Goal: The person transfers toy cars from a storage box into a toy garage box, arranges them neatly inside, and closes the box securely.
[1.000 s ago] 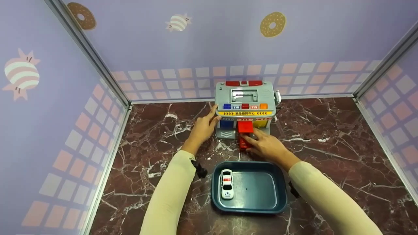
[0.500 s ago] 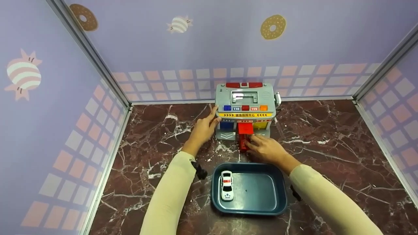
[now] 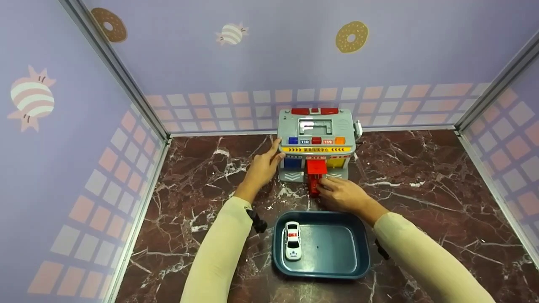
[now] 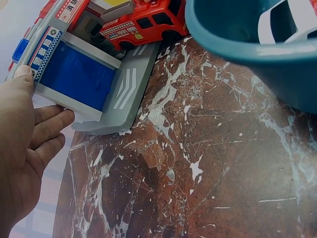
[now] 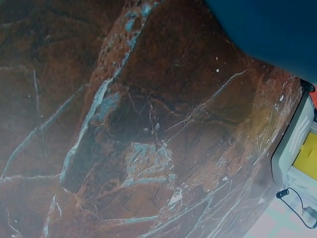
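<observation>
A grey toy emergency station (image 3: pixel 316 130) stands by the back wall. My left hand (image 3: pixel 260 170) touches its left front corner, fingertips against the roof edge and side; the left wrist view shows this hand (image 4: pixel 25 139) beside the blue door (image 4: pixel 79 77). A red toy fire truck (image 4: pixel 153 25) sits partly out of the middle bay, under the raised red door (image 3: pixel 316 166). My right hand (image 3: pixel 343 194) holds the truck by its right side, the fingertips partly hiding it. The right wrist view does not show that hand.
A dark teal tray (image 3: pixel 362 265) sits in front of the station, with a white toy police car (image 3: pixel 293 242) inside at its left. Patterned walls (image 3: pixel 252 63) enclose the marbled tabletop (image 3: pixel 202 252). A white handle (image 3: pixel 358 128) sticks out at the station's right side.
My right fingers have drawn together from a spread pose over the fire truck to its right side. My left hand has stayed against the station, and the police car has not moved.
</observation>
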### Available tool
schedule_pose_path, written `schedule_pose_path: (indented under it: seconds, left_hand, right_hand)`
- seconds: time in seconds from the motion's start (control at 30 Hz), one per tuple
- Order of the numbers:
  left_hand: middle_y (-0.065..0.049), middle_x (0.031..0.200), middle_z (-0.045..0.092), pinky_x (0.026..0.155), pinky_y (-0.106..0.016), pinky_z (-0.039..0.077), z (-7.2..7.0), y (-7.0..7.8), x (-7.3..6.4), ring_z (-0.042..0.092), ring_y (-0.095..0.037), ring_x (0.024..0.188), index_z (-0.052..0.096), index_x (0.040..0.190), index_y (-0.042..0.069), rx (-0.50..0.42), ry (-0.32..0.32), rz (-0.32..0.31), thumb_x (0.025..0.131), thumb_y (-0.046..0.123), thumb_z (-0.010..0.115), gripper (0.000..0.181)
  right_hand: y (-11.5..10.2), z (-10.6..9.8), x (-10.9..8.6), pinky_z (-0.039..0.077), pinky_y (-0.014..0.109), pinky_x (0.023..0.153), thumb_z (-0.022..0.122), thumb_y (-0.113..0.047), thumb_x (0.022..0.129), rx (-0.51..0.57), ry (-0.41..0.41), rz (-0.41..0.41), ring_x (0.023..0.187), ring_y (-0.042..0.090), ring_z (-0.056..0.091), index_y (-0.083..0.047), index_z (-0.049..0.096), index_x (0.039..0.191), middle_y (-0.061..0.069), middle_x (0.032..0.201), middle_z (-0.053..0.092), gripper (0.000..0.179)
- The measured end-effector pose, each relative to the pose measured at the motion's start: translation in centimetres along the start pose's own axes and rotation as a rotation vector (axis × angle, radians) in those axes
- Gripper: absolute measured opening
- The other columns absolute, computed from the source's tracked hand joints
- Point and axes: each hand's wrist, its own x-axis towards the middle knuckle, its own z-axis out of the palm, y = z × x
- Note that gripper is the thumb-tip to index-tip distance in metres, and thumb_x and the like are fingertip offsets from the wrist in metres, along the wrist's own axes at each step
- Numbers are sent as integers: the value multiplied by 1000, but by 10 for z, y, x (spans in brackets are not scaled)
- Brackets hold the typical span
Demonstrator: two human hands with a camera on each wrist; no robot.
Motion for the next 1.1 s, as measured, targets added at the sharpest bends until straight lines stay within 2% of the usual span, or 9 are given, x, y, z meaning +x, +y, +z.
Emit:
schedule_pose_path:
  seconds: [0.2, 0.53, 0.73, 0.9, 0.97, 1.1]
  left_hand:
    - [-11, 72, 59, 104, -61, 60, 1, -1, 0, 68, -36, 80, 38, 174, 27, 2, -2, -6, 115, 48, 52, 65]
    - [-10, 73, 57, 104, -62, 60, 2, -3, 0, 67, -37, 81, 37, 174, 29, 0, -4, -20, 115, 50, 52, 65]
    - [-16, 75, 64, 104, -62, 60, 2, -2, 0, 68, -36, 81, 38, 174, 28, 6, 5, -13, 115, 49, 53, 65]
    - [-9, 69, 55, 101, -61, 61, 2, -3, 0, 59, -30, 70, 36, 175, 28, -3, -7, -9, 115, 49, 52, 66]
    - [-11, 70, 58, 102, -61, 61, 2, -3, 0, 60, -30, 71, 36, 175, 28, -5, -5, -6, 115, 49, 52, 66]
    - [-23, 87, 74, 106, -61, 60, 3, -3, 0, 71, -36, 84, 37, 174, 29, 5, 8, -6, 114, 49, 52, 65]
  right_hand:
    - [0, 2, -1, 66, 40, 86, 94, -17, 76, -25, -3, -8, 100, 31, 74, -8, 83, 115, 10, 118, 77, 41]
    - [1, 4, 0, 65, 42, 82, 94, -19, 76, -50, 4, 2, 96, 31, 71, -9, 83, 114, 9, 112, 75, 40]
    - [1, 5, -1, 66, 42, 86, 96, -20, 76, -64, 6, 11, 97, 31, 73, -9, 83, 115, 10, 113, 75, 42]
    - [1, 4, -3, 65, 42, 87, 94, -23, 83, -66, -13, 29, 99, 31, 73, -10, 83, 117, 11, 116, 74, 38]
    - [1, 5, -4, 65, 42, 86, 93, -23, 84, -66, -15, 34, 100, 31, 73, -10, 82, 117, 11, 116, 74, 37]
    - [2, 6, -6, 65, 42, 84, 94, -24, 84, -73, -14, 36, 99, 31, 72, -9, 82, 118, 11, 116, 74, 39]
